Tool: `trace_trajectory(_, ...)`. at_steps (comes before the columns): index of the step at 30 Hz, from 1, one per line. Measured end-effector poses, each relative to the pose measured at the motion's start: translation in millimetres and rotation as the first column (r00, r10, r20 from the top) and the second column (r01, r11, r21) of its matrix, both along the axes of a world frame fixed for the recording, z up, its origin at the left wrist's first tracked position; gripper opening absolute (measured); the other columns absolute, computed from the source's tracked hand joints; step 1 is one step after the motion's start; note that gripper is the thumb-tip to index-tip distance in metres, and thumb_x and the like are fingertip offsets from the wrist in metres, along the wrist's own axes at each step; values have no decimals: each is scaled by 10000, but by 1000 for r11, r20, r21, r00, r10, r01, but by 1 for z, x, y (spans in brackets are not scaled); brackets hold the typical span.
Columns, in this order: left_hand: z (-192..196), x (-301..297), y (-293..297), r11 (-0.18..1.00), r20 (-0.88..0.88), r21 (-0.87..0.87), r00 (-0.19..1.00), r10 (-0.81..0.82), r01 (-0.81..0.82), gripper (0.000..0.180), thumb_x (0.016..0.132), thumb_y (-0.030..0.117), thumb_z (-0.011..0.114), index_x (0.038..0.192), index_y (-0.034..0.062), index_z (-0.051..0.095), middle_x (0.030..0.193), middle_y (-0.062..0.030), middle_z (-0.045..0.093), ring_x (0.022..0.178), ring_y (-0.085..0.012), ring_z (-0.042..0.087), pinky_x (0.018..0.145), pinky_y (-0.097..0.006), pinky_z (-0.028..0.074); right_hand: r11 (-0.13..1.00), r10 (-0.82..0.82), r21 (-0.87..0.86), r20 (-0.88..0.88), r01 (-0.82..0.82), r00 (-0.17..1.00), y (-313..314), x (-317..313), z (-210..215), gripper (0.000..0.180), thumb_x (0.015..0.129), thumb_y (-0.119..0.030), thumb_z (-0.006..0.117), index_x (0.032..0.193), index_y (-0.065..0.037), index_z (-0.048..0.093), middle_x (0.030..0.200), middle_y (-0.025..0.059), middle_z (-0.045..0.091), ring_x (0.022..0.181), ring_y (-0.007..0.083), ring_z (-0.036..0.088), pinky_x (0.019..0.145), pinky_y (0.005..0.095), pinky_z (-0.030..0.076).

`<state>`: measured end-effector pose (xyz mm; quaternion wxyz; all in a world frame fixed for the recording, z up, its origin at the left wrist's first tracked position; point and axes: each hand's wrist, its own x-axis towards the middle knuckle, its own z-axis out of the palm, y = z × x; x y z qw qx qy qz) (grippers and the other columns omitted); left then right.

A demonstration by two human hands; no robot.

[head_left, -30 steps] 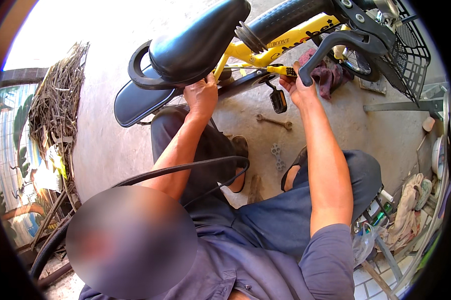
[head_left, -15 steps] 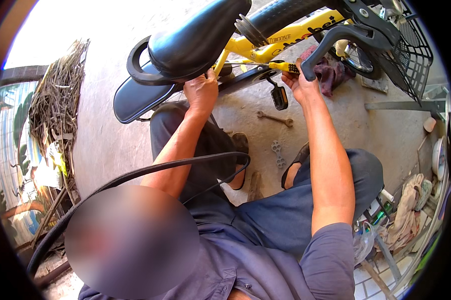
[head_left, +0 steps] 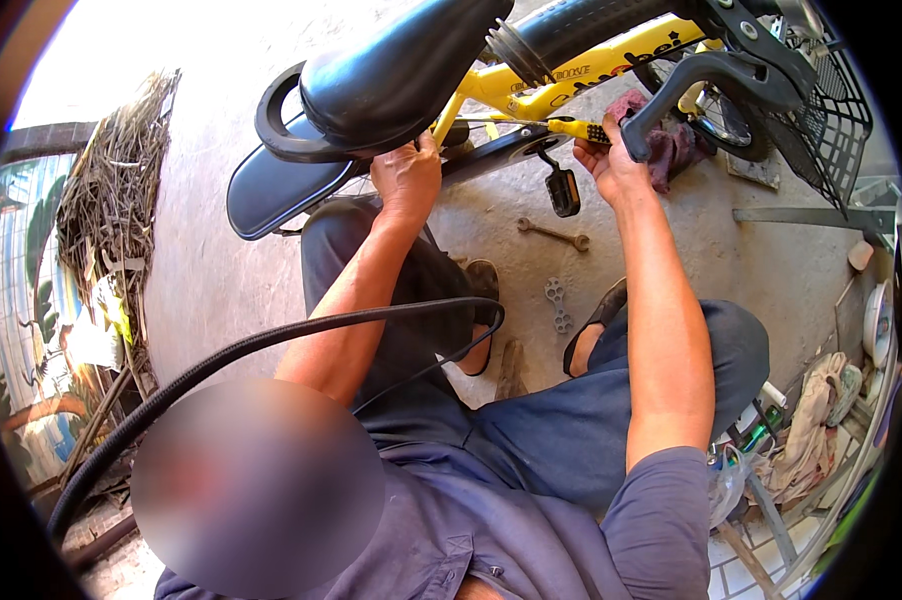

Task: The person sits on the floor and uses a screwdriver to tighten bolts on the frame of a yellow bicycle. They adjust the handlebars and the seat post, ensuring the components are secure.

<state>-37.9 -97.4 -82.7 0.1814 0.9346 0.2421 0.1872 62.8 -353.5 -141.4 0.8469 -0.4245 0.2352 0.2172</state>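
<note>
A yellow bicycle [head_left: 571, 65] with a black saddle [head_left: 391, 80] stands in front of me on the concrete. My right hand [head_left: 611, 165] grips a screwdriver [head_left: 571, 128] by its yellow and black handle. The thin shaft points left along the frame. My left hand [head_left: 406, 180] is curled on a black bar of the bicycle [head_left: 491, 155] just under the saddle, near the shaft's tip. A black pedal [head_left: 563, 190] hangs between the two hands.
An open-end wrench [head_left: 553, 235] and a flat multi-hole wrench [head_left: 558, 305] lie on the ground by my sandalled feet. A black rubber tube [head_left: 321, 328] loops over my lap. A pink rag [head_left: 661, 140], a wire basket [head_left: 821, 110], dry stalks [head_left: 111, 220] and cloths [head_left: 811, 430] surround me.
Both hands have crept slightly up toward the frame. The screwdriver stays in my right hand, and the bicycle has not moved.
</note>
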Motion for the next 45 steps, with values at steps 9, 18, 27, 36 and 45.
trace_trajectory(9, 1, -1, -1, 1000, 27, 9, 1000, -15, 14, 274, 883, 228, 599, 1123, 132, 692, 842, -143, 692, 730, -267, 668, 717, -343, 494, 1000, 24, 2, 11, -24, 1000, 4, -3, 5, 261, 956, -317, 593, 968, -59, 557, 842, 99, 622, 737, 217, 640, 681, 353, 573)
trace_trajectory(18, 9, -1, -5, 1000, -50, -26, 999, 11, -12, 278, 888, 239, 600, 1133, 143, 692, 847, -157, 684, 747, -285, 667, 735, -354, 496, 1000, 7, 4, 16, -7, 1000, 2, 1, 2, 291, 988, -306, 530, 1006, -16, 556, 860, 115, 616, 721, 216, 638, 657, 353, 575)
trace_trajectory(27, 9, -1, -5, 1000, -38, -29, 999, 10, -11, 297, 889, 248, 599, 1155, 145, 683, 892, -171, 684, 802, -310, 667, 765, -362, 496, 999, 46, 5, 13, -46, 999, 6, -1, 1, 317, 979, -340, 551, 976, -24, 579, 862, 109, 629, 752, 212, 638, 704, 353, 570)
trace_trajectory(36, 12, -2, -5, 999, -40, -30, 999, 9, -11, 292, 882, 239, 604, 1147, 145, 683, 931, -166, 689, 842, -329, 667, 786, -379, 497, 1000, 10, 18, 17, -10, 1000, 2, -1, 0, 324, 979, -339, 551, 967, -17, 588, 850, 120, 632, 752, 227, 644, 708, 358, 577)
trace_trajectory(45, 10, -2, -3, 1000, -21, -20, 1000, -7, 6, 289, 885, 236, 598, 1144, 141, 683, 916, -157, 692, 812, -318, 673, 765, -374, 502, 999, 44, 11, 19, -44, 999, 7, -3, 4, 313, 983, -325, 545, 980, -14, 583, 867, 123, 627, 756, 228, 641, 713, 358, 577)
